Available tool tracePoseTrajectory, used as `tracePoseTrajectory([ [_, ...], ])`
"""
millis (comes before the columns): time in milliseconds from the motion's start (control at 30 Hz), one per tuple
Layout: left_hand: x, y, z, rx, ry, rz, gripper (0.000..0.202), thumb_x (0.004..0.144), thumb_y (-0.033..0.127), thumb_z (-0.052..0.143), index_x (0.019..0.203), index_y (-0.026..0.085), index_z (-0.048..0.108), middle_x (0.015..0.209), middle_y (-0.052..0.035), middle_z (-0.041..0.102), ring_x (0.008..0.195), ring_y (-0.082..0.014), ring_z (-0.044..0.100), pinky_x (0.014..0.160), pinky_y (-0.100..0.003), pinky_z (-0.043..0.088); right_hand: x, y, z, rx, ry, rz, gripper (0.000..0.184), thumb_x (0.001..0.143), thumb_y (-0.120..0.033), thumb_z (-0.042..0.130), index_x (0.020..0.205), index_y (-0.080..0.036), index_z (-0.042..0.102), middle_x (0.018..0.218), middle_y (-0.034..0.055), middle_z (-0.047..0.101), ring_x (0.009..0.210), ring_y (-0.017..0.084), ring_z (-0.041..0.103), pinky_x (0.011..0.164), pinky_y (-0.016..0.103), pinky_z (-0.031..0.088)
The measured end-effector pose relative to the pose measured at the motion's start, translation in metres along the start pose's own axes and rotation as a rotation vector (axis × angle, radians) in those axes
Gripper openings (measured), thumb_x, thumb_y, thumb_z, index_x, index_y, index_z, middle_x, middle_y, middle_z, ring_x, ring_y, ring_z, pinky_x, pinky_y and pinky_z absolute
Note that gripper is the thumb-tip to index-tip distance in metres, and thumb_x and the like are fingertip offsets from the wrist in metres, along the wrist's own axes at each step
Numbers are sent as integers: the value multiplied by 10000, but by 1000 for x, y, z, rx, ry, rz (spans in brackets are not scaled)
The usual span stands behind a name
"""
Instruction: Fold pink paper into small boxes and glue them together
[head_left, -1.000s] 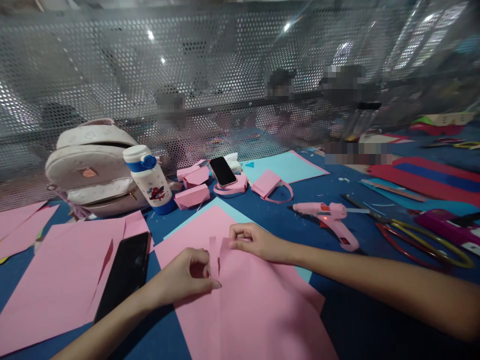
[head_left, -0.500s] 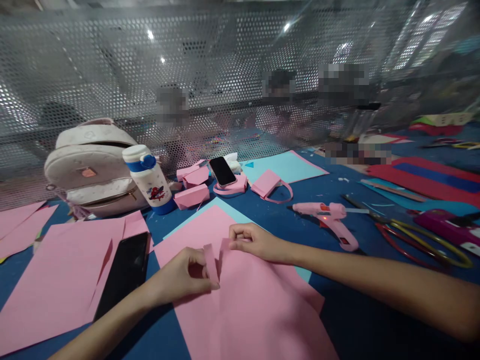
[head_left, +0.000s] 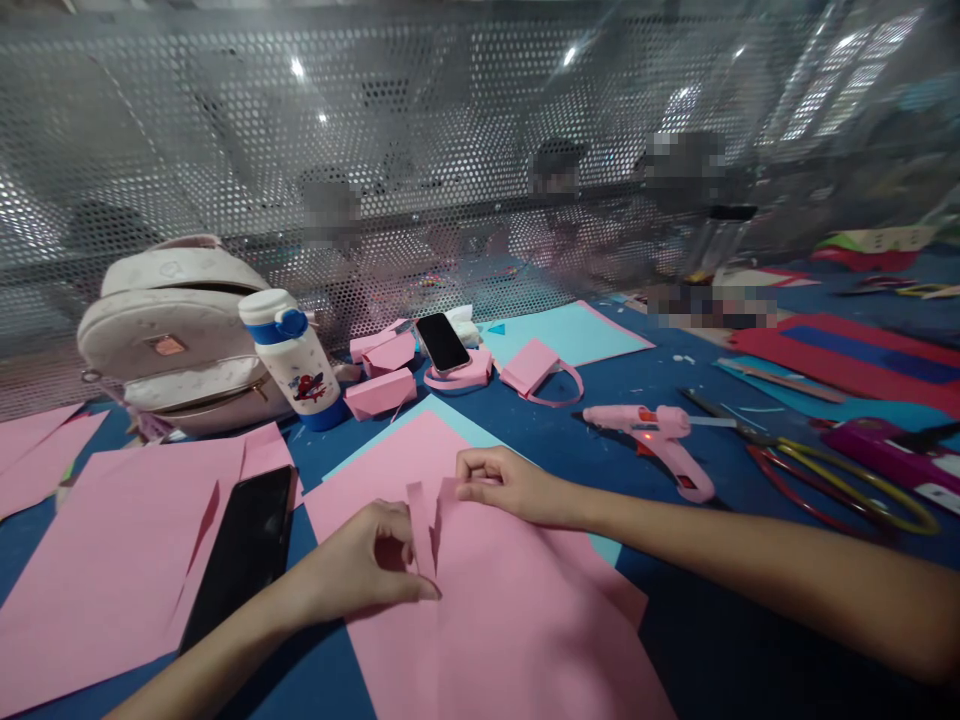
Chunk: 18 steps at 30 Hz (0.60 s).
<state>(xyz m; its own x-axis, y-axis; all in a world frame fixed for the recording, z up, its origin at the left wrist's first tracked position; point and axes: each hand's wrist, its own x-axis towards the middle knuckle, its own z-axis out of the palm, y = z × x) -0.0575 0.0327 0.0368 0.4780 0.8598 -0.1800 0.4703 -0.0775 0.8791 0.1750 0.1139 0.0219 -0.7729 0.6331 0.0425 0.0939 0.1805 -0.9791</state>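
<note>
A sheet of pink paper [head_left: 517, 600] lies in front of me, with a narrow strip [head_left: 421, 525] partly separated along its left side. My left hand [head_left: 375, 560] pinches this strip between thumb and fingers, the thumb low near the point where strip and sheet join. At the sheet's top edge, just right of the gap, my right hand [head_left: 499, 485] is closed on the paper. Its lower fingers are curled and partly hidden. More pink paper [head_left: 420, 450] and a light blue sheet [head_left: 450, 415] lie underneath.
A pink glue gun [head_left: 649, 430] and scissors [head_left: 840, 480] lie to the right. On the left are a black phone [head_left: 240, 545], pink sheets [head_left: 112, 560], a bottle [head_left: 296, 365] and a white backpack [head_left: 180, 340]. Small pink paper bags [head_left: 382, 393] and another phone [head_left: 442, 343] lie ahead, before a perforated metal screen [head_left: 435, 130].
My left hand has moved slightly down along the strip, and the gap between strip and sheet reaches a little lower. My right hand stays on the top edge.
</note>
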Motion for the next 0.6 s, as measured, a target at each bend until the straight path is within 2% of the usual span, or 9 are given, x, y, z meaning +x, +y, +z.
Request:
tracePoseTrajectory([
  [100,-1,2,1,83,27,0,276,673,353,838,597,161,654,723,2,602,773,-167,539,732,-277,403,0,-1,1,12,-1,10,395,826,-490,718,746,-164,511,642,-60,404,598,96,336,549,230,237],
  [233,-2,9,1,-26,-64,81,168,756,296,776,649,172,741,687,-9,654,725,-153,570,713,-266,421,0,-1,1,20,-2,20,391,826,-486,717,746,-165,508,644,-61,402,601,97,338,549,229,236],
  [300,-2,11,1,-44,-48,105,132,748,287,785,672,181,765,696,-16,683,748,-160,593,730,-264,431,0,0,1,16,0,13,383,835,-478,707,743,-166,504,646,-61,402,602,97,337,551,229,236],
  [400,-4,9,2,3,-34,46,150,733,318,794,675,186,755,760,-19,699,790,-176,595,764,-274,432,0,0,0,8,-5,8,372,841,-471,703,753,-165,509,650,-62,391,606,98,336,553,228,231],
  [500,-5,6,5,87,-25,6,193,715,346,807,648,188,719,836,-20,693,909,-209,571,884,-304,401,0,0,0,5,-8,11,382,831,-479,714,753,-164,512,656,-61,387,610,99,335,556,229,234],
  [600,-8,7,9,157,2,-58,220,712,309,779,591,175,653,845,-28,665,925,-222,542,911,-327,388,0,-1,0,13,-11,6,389,830,-487,714,751,-164,511,673,-52,416,628,104,355,566,227,252],
])
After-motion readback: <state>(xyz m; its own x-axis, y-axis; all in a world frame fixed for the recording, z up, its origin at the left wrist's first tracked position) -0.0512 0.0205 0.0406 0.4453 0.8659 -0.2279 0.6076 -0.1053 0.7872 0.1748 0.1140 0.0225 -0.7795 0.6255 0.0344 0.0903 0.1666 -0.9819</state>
